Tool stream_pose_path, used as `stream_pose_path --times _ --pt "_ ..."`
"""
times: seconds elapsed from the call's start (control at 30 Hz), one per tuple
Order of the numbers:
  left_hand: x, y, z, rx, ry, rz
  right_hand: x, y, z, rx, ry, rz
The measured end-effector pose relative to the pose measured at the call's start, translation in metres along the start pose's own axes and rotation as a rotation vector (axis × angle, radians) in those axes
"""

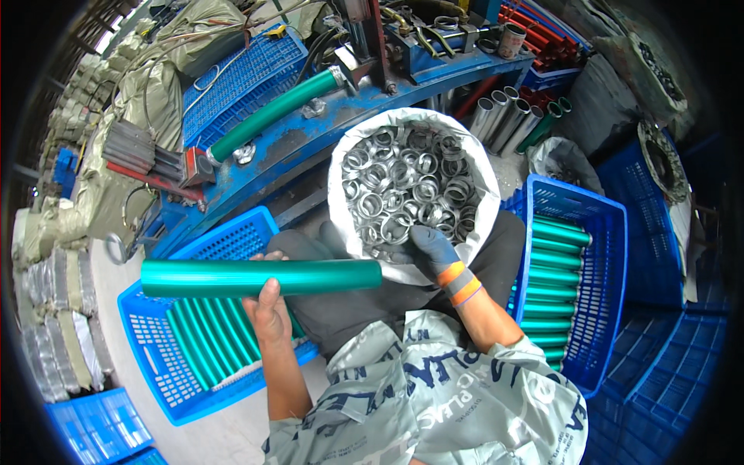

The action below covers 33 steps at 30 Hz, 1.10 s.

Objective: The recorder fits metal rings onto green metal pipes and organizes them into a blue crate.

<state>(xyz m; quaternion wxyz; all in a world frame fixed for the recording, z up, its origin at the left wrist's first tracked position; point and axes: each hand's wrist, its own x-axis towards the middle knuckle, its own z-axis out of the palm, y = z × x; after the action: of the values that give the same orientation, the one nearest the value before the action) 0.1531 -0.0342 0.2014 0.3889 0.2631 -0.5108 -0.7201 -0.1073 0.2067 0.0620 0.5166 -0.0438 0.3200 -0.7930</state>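
A shiny green metal tube (325, 277) lies level in my bare left hand (267, 302), with the thumb in front and the fingers behind it. Its right end reaches the near rim of a white sack (335, 198) full of silver metal rings (399, 182). My right hand (432, 252), in a dark glove with an orange and grey cuff, is at the sack's near edge. Its fingers curl among the rings and are partly hidden; what they grip does not show clearly. The sack stands between my knees.
Blue crates of green tubes stand on my left (174, 407) and right (608, 310). Ahead is a blue machine bench (279, 159) with another green tube (275, 112) mounted along it. Bare silver pipes (496, 112) stand beyond the sack.
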Motion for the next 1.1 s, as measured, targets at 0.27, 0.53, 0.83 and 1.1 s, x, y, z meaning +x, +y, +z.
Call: stream_pose_path --times 0.27,0.53,0.83,1.1 --pt "-0.009 -0.030 0.002 -0.222 0.169 -0.127 0.004 -0.005 -0.012 -0.394 0.158 -0.147" --pt "-0.014 -0.035 0.021 -0.264 0.265 -0.156 -0.010 -0.015 0.030 -0.840 -0.144 -0.220" --pt "-0.026 -0.041 -0.012 -0.258 0.334 -0.124 0.000 0.002 0.061 -0.491 0.047 -0.223" --pt "-0.021 -0.053 -0.009 -0.368 0.327 -0.162 -0.011 -0.007 0.070 -0.494 0.046 -0.193"
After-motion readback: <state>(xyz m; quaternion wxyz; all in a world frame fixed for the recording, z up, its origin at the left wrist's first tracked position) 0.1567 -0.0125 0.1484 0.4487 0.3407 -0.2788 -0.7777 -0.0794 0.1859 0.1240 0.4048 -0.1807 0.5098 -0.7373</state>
